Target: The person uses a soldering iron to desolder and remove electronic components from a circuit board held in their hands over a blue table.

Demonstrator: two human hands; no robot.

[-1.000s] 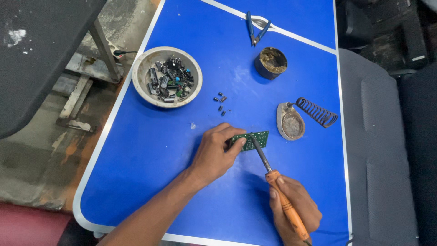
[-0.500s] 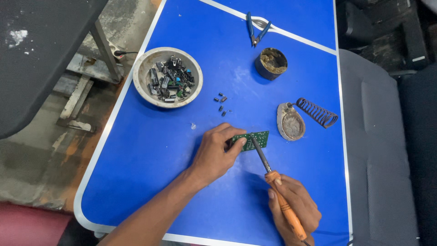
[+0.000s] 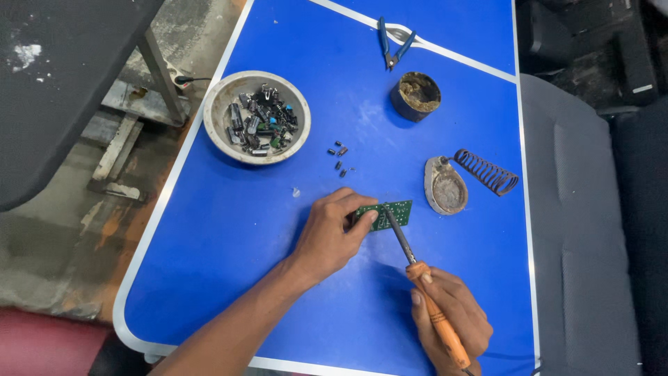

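Blue counter (image 3: 229,230), with a bowl (image 3: 217,111) of parts at its left edge. Left hand (image 3: 332,233), grip clamped on the green circuit board (image 3: 391,212) lying mid-counter. Right hand (image 3: 449,322), grip closed around the soldering iron (image 3: 417,271), tip touching the board.

A round bowl (image 3: 219,115) heaped with small electronic parts sits up and to the left of the left hand (image 3: 332,233), with a few loose dark components (image 3: 340,159) just above that hand. Farther up stand a dirty round tin (image 3: 416,97) and blue-handled cutters (image 3: 393,43). Right of it rests an oval stand (image 3: 445,186) (coiled wire holder (image 3: 488,173) attached).
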